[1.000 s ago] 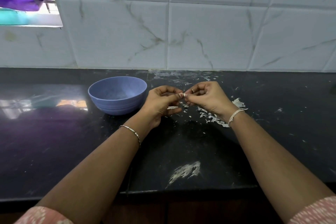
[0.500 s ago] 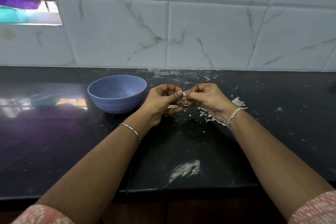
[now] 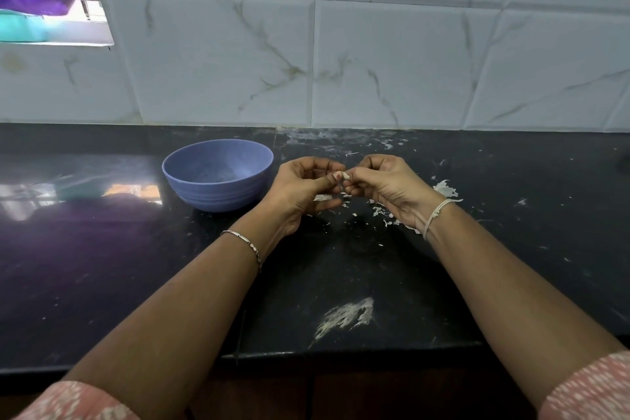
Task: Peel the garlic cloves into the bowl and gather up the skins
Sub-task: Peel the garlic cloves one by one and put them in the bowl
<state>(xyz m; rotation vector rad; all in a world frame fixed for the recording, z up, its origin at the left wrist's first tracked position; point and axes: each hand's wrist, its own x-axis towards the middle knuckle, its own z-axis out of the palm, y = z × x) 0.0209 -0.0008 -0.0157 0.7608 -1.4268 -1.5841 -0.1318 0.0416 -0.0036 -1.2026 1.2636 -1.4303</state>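
**White garlic clove (image 3: 345,177) mid-peel**

Both the left hand (image 3: 300,187) and the right hand (image 3: 385,186) pinch it at their fingertips, over the black stone countertop (image 3: 341,266) toward its back edge. It is just right of the round blue plastic bowl (image 3: 191,187). Torn white skins (image 3: 443,188) litter the stone beneath. Stripping seems under way. Next comes a short carry left to drop the clove in.

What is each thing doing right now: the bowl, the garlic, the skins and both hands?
bowl: upright on the counter.
garlic clove: pinched between both hands, above the counter.
skins: scattered loose on the counter.
left hand: pinches the clove.
right hand: pinches the clove.
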